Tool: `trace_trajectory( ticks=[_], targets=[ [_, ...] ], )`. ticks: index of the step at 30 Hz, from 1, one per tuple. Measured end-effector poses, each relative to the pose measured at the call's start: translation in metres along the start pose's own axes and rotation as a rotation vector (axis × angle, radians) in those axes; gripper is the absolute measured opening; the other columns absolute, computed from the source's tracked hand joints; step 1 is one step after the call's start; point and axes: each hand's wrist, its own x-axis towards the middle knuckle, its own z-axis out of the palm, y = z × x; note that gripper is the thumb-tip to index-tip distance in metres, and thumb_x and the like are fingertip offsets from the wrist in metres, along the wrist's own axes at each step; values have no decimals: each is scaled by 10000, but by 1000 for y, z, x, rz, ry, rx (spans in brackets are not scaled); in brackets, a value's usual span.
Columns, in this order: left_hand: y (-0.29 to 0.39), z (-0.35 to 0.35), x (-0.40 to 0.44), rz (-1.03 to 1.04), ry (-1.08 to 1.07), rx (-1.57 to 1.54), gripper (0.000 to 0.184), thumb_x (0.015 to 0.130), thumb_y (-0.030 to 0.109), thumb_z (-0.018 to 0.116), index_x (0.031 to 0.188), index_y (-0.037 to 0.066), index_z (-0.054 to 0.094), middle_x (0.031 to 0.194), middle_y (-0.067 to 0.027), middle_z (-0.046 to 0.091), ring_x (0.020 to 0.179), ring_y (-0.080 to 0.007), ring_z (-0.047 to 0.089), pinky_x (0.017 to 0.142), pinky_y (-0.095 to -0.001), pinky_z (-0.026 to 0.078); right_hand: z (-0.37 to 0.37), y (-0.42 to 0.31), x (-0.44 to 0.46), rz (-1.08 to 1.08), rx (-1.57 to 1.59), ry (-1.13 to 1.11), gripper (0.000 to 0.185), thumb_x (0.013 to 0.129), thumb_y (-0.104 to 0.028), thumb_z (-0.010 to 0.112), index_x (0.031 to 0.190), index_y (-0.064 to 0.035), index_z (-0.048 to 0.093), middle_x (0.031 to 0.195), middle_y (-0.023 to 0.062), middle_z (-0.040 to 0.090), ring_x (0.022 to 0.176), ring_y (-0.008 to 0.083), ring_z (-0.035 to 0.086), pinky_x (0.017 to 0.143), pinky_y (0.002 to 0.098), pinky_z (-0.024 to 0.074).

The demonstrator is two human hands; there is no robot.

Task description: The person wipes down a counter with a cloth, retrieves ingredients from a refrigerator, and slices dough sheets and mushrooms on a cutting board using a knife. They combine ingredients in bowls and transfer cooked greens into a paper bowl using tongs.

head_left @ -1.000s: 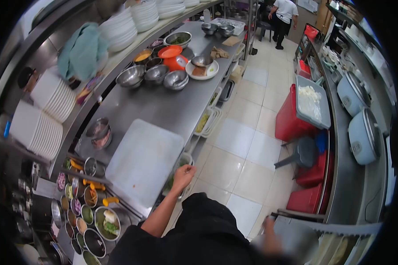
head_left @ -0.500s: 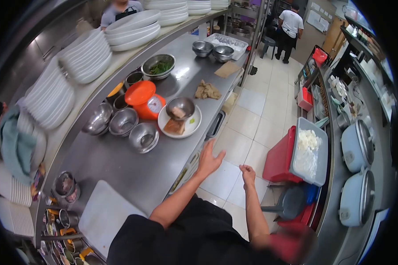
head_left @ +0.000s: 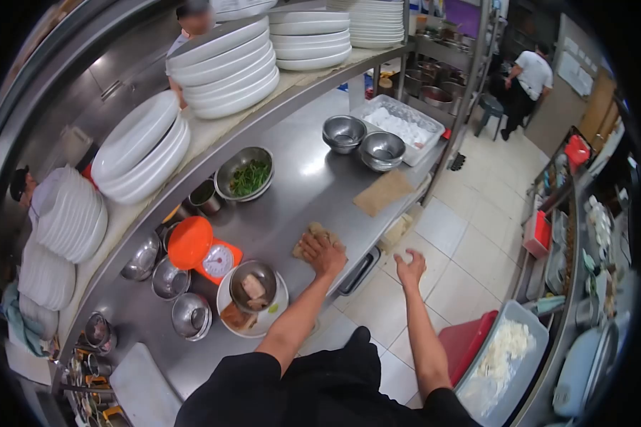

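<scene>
The left hand point(head_left: 324, 255) lies on a crumpled brown cloth point(head_left: 316, 229) on the steel bench point(head_left: 299, 192), near the edge closest to the person. Its fingers are stretched out and slightly parted over the cloth; the back of the hand hides their undersides, so I cannot tell whether they pinch it or only rest on it. The right hand point(head_left: 410, 270) is empty, held in the air out past the bench edge, palm half turned inward, with the thumb apart from loosely bent fingers.

Just beyond the cloth, a flat brown sheet point(head_left: 383, 191) lies along the same edge, and past it stand two groups of steel bowls point(head_left: 382, 146) beside a plastic tray point(head_left: 426, 151) with white contents.

On the near side of the cloth, a white plate point(head_left: 272, 320) carries a steel bowl point(head_left: 241, 267) holding a pale chunk point(head_left: 253, 287), with a brown piece point(head_left: 236, 318) next to that bowl. An orange scale point(head_left: 224, 262) stands just behind the plate. Farther back, a larger bowl point(head_left: 228, 171) holds chopped greens point(head_left: 249, 179).
</scene>
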Motion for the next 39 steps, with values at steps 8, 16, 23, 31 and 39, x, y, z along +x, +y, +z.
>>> trace_trajectory(
  ticks=[8, 16, 23, 31, 39],
  targets=[
    [-26, -18, 105, -213, 128, 121, 677, 905, 429, 427, 1499, 143, 273, 1559, -256, 129, 1445, -453, 13, 1132, -615, 24, 116, -70, 193, -370, -320, -358, 806, 804, -522, 649, 1412, -65, 380, 1506, 281, 230, 1404, 423, 199, 1154, 469, 191],
    [10, 59, 238, 249, 76, 243, 581, 905, 464, 429, 1445, 251, 411, 1568, -107, 234, 1447, -410, 103, 1155, -588, 45, 103, -73, 175, -450, -540, -585, 857, 888, -600, 434, 1534, -111, 153, 1597, 179, 58, 1466, 398, 11, 1182, 495, 48],
    [40, 28, 60, 372, 126, -6, 658, 801, 283, 606, 1429, 177, 439, 1517, -147, 315, 1381, -483, 228, 1110, -597, 196, 95, -76, 190, -477, -636, -623, 916, 814, -516, 557, 1534, -116, 155, 1597, 165, 93, 1470, 389, 17, 1175, 525, 64],
    [-12, 15, -15, -279, 475, 60, 732, 761, 118, 545, 1461, 49, 344, 1461, -357, 259, 1361, -537, 214, 1132, -595, 141, 140, -110, 135, -1330, -588, -1096, 828, 771, -262, 589, 1494, -55, 244, 1591, 166, 121, 1455, 431, 53, 1168, 557, 97],
    [85, 55, 23, -177, 184, -462, 697, 873, 191, 485, 1513, 81, 233, 1525, -266, 241, 1434, -438, 146, 1171, -476, 108, 94, -85, 150, -950, -82, -1137, 959, 684, -227, 650, 1519, -119, 190, 1563, 169, 211, 1467, 345, 110, 1189, 460, 111]
  ],
)
